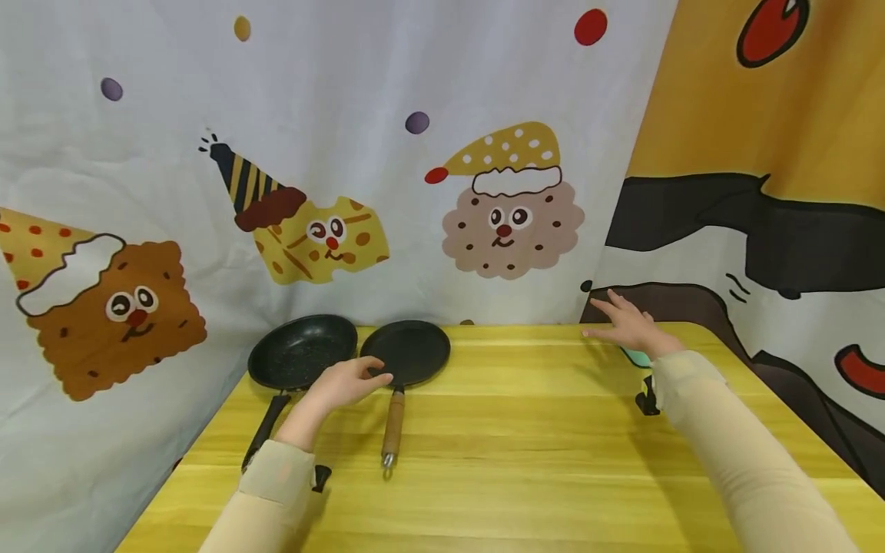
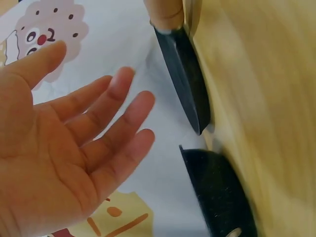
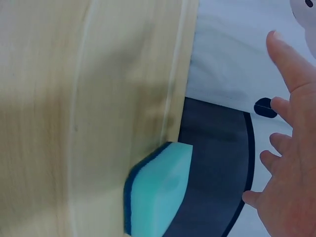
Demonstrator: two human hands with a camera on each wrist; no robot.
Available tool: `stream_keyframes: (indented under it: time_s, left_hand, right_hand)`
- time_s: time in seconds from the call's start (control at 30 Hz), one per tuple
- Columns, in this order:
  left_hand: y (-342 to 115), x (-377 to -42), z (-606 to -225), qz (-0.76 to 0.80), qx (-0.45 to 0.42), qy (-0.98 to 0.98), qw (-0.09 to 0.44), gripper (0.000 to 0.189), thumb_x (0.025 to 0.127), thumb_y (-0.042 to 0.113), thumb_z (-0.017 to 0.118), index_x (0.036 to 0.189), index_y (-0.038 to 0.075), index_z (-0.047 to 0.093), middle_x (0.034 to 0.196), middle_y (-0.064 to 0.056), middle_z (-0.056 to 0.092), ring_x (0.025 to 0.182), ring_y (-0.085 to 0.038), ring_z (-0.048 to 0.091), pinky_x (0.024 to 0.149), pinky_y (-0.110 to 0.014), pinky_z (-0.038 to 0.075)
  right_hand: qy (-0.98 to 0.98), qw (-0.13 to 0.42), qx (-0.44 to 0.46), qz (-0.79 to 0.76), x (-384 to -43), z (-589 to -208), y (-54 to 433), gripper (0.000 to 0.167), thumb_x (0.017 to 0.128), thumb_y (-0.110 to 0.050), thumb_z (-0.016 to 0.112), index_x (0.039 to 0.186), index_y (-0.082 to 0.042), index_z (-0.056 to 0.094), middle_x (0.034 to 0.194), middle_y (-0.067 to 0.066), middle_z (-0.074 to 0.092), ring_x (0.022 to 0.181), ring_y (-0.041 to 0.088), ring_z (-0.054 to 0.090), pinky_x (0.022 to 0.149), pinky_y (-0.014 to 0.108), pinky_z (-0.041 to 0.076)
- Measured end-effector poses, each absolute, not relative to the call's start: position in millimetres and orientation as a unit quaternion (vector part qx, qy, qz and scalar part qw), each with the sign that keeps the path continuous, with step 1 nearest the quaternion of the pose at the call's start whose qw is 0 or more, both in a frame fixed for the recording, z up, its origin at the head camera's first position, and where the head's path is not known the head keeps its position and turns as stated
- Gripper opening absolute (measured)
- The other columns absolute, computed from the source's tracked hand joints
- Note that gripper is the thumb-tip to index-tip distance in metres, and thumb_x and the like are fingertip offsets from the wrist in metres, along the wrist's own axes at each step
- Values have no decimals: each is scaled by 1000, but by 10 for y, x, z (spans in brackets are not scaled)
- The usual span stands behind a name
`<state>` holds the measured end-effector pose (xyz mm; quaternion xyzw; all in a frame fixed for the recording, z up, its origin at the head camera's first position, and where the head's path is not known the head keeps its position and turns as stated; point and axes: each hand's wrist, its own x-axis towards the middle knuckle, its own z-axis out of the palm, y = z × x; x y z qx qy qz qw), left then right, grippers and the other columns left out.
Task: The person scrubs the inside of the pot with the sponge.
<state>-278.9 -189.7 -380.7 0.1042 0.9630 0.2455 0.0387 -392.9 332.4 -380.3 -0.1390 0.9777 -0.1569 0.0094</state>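
My left hand [image 1: 343, 384] hovers over the table between two black pans, fingers loosely spread and holding nothing. The larger frying pan [image 1: 304, 352] with a black handle stands at the back left. To its right lies a smaller flat pan [image 1: 408, 349] with a wooden handle [image 1: 392, 424]; the left fingertips overlap its edge in the head view. At the far right, my right hand [image 1: 631, 326] reaches above a turquoise sponge [image 3: 160, 192] with a dark scouring side. Its fingers are spread and nothing is in them. The hand and sleeve hide most of the sponge in the head view.
The wooden table [image 1: 512, 445] carries the pans along its back left edge and the sponge at its back right. Right behind it hangs a white curtain [image 1: 387, 77] printed with cartoon biscuits and cheese. A dark strap piece [image 1: 648, 397] shows at the right wrist.
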Motion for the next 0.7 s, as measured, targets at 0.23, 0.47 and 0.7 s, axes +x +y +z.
stream_keyframes:
  time_s: [0.23, 0.47, 0.7]
  left_hand:
    - [-1885, -2681, -3902, 269, 136, 947, 107, 60, 93, 43, 62, 135, 0, 55, 119, -17, 64, 99, -30, 64, 88, -50, 49]
    - [-1828, -2616, -3964, 310, 121, 927, 173, 68, 93, 40, 64, 143, -3, 45, 73, -5, 63, 55, -12, 51, 53, -29, 43]
    - [-1801, -2608, -3923, 350, 91, 912, 195, 70, 94, 39, 64, 146, -1, 40, 77, -9, 62, 60, -21, 59, 51, -34, 50]
  right_hand:
    - [976, 3, -138, -169, -3947, -3861, 3367, 87, 91, -54, 60, 152, -2, 26, 155, 33, 4, 139, 54, 6, 96, 81, 8]
    - [975, -7, -125, -183, -3918, -3848, 3475, 84, 92, -48, 61, 150, 3, 28, 152, 38, 9, 133, 60, 14, 93, 83, 11]
    - [969, 2, -116, -216, -3934, -3841, 3589, 80, 95, -40, 60, 147, 12, 27, 147, 43, 12, 134, 58, 13, 104, 71, 18]
